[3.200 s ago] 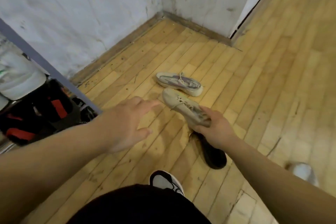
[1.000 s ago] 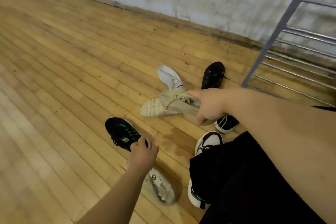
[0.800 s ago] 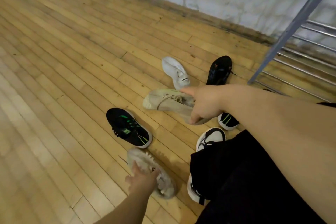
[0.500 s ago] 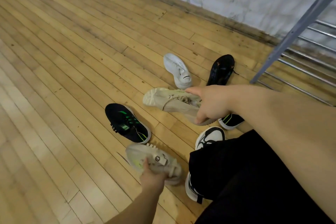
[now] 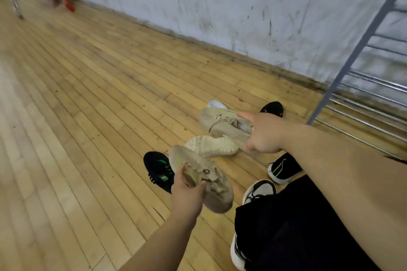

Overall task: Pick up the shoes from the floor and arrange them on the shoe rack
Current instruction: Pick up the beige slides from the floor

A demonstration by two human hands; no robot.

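My left hand grips a beige sneaker by its tongue and collar, lifted off the wooden floor. My right hand holds a second beige laced sneaker by its heel, index finger stretched out. On the floor lie a cream shoe sole-up, a black shoe with green marks, a white shoe mostly hidden, a black shoe by the rack, and a black shoe with a green stripe. The metal shoe rack stands at the right, its rails bare here.
A scuffed white wall runs along the back with a dark baseboard. My own black-and-white sneakers and black trousers fill the lower right. A red-tipped tool and a metal leg stand at the far left.
My left hand took hold of the beige sneaker by my foot and raised it off the floor. My right hand kept its beige sneaker throughout. The view swung from the corner to this wall.
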